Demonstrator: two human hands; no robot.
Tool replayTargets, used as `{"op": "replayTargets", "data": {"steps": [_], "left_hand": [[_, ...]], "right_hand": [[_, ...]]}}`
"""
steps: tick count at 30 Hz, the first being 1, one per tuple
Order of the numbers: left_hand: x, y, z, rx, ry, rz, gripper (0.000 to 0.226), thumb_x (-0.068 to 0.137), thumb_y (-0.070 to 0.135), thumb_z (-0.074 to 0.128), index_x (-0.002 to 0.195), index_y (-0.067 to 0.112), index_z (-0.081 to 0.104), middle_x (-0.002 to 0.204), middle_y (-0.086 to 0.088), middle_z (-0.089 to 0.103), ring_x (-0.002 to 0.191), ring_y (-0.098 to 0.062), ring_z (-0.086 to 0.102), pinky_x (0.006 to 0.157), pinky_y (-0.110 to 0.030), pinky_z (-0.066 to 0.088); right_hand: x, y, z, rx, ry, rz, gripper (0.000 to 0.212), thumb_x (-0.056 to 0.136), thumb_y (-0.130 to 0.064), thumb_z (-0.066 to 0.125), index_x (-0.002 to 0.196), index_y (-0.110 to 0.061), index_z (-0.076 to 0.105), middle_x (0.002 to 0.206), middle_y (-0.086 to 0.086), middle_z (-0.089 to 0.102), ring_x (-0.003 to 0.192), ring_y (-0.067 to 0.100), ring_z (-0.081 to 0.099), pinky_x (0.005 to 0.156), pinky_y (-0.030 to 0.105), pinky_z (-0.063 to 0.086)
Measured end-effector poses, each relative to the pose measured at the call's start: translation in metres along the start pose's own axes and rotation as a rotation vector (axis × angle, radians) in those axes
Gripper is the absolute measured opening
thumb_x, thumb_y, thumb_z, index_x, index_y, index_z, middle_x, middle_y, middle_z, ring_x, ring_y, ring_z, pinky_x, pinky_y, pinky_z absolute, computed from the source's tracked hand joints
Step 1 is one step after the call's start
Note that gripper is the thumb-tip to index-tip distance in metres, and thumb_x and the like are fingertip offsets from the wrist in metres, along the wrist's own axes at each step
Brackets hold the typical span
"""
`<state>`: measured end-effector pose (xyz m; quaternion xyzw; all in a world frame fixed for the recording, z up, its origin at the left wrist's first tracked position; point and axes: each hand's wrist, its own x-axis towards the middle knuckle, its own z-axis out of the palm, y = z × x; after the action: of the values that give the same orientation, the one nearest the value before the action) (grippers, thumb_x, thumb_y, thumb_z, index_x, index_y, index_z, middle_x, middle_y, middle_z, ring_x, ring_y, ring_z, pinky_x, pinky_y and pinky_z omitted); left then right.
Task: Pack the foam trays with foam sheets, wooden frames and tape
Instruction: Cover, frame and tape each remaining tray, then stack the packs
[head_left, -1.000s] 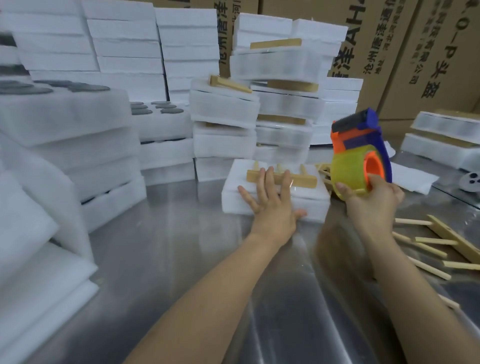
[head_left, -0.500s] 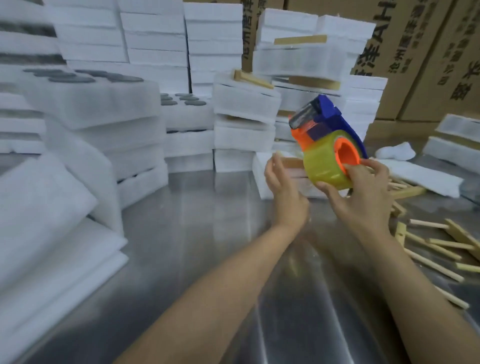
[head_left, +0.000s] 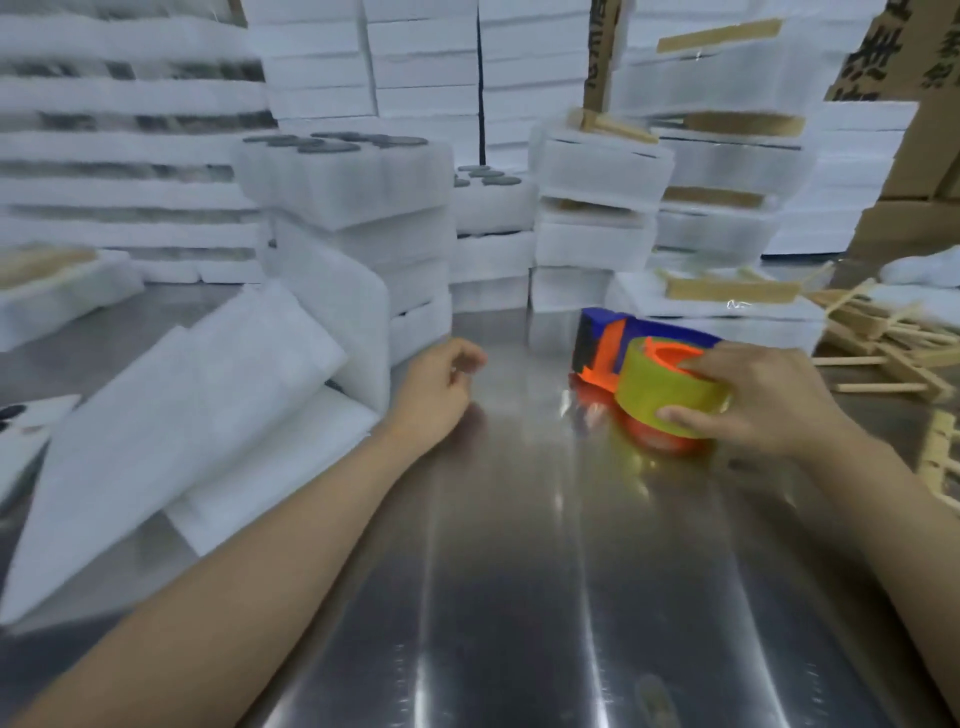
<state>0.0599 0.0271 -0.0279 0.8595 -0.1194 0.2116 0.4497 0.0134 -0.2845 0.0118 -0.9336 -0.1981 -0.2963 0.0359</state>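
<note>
While left hand (head_left: 435, 391) loose and empty, right hand (head_left: 766, 400) tight around tape dispenser (head_left: 647, 376).

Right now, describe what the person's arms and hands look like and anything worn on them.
The left hand and right hand are bare: no gloves, rings or watch show. The left forearm and right forearm are uncovered, no sleeve in view.
</note>
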Motion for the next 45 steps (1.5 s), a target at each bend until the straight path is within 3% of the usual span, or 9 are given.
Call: {"op": "replayTargets", "data": {"steps": [6,14,19,22,26,30,34,38,45], "left_hand": [[0.024,-0.026,-0.015,-0.082,-0.187,-0.169,0.024,0.091,-0.009,0.047,0.094,0.005,0.066,0.101,-0.016,0.068,0.087,-0.014,0.062,0.086,-0.018,0.047],[0.021,-0.029,-0.012,0.084,-0.175,0.042,0.030,0.082,-0.011,0.043,0.091,0.002,0.070,0.096,-0.011,0.071,0.089,-0.019,0.065,0.086,-0.021,0.044],[0.022,-0.029,-0.015,0.061,-0.154,-0.031,0.032,0.086,-0.006,0.041,0.087,0.014,0.067,0.090,0.002,0.066,0.087,-0.013,0.063,0.075,-0.010,0.040],[0.022,-0.030,-0.015,0.078,-0.149,-0.026,0.030,0.088,-0.003,0.042,0.087,0.013,0.067,0.089,0.004,0.064,0.088,-0.012,0.061,0.076,-0.012,0.039],[0.023,-0.032,-0.014,0.093,-0.139,-0.019,0.029,0.088,-0.003,0.043,0.090,0.009,0.069,0.093,0.000,0.067,0.088,-0.011,0.060,0.075,-0.010,0.038],[0.026,-0.034,-0.015,0.070,-0.091,-0.028,0.028,0.088,-0.004,0.043,0.089,0.007,0.069,0.092,-0.006,0.070,0.088,-0.020,0.065,0.078,-0.017,0.044],[0.027,-0.033,-0.014,-0.057,-0.047,-0.103,0.022,0.093,-0.003,0.041,0.099,0.004,0.061,0.094,-0.009,0.066,0.082,-0.028,0.066,0.080,-0.042,0.056],[0.024,-0.032,-0.018,-0.096,0.020,-0.137,0.022,0.101,0.014,0.038,0.112,0.008,0.057,0.105,-0.014,0.065,0.091,-0.025,0.061,0.085,-0.028,0.049],[0.016,-0.001,-0.023,-0.621,0.364,-0.312,0.028,0.096,-0.002,0.040,0.111,0.008,0.061,0.106,-0.002,0.064,0.112,-0.018,0.058,0.098,-0.023,0.044]], "right_hand": [[-0.015,0.031,0.007,0.001,-0.120,0.304,0.054,0.072,-0.064,0.068,0.110,-0.026,0.068,0.110,0.000,0.067,0.103,0.026,0.062,0.079,0.038,0.044],[0.064,-0.078,-0.004,0.052,0.523,-0.097,0.024,0.082,-0.010,0.053,0.095,-0.007,0.073,0.086,0.010,0.070,0.080,0.035,0.064,0.063,0.043,0.045],[0.187,-0.179,-0.013,0.145,0.187,-0.174,0.074,0.079,-0.008,0.058,0.148,-0.021,0.034,0.148,0.008,0.036,0.132,0.028,0.038,0.099,0.039,0.033],[0.247,-0.209,-0.011,0.050,-0.047,-0.193,0.085,0.082,-0.014,0.060,0.153,-0.030,0.016,0.156,0.006,0.019,0.141,0.029,0.024,0.116,0.051,0.014],[0.272,-0.210,-0.009,0.089,-0.193,-0.224,0.064,0.078,-0.023,0.063,0.137,-0.024,0.041,0.137,0.000,0.043,0.122,0.027,0.045,0.108,0.055,0.025],[0.254,-0.189,-0.025,0.187,-0.012,-0.254,0.042,0.074,-0.020,0.062,0.114,-0.014,0.053,0.129,-0.002,0.044,0.102,0.021,0.051,0.072,0.028,0.030],[0.183,-0.171,-0.055,0.220,0.242,-0.214,0.038,0.067,-0.023,0.060,0.102,-0.011,0.053,0.126,0.000,0.045,0.087,0.021,0.048,0.068,0.033,0.031],[0.078,-0.162,-0.075,0.333,0.321,-0.162,0.038,0.060,-0.029,0.059,0.096,-0.016,0.055,0.118,0.003,0.050,0.091,0.025,0.053,0.069,0.033,0.037],[-0.019,-0.170,-0.014,-0.007,-0.319,-0.041,0.039,0.072,-0.036,0.051,0.105,-0.017,0.055,0.132,0.002,0.043,0.102,0.029,0.049,0.084,0.037,0.037]]}}
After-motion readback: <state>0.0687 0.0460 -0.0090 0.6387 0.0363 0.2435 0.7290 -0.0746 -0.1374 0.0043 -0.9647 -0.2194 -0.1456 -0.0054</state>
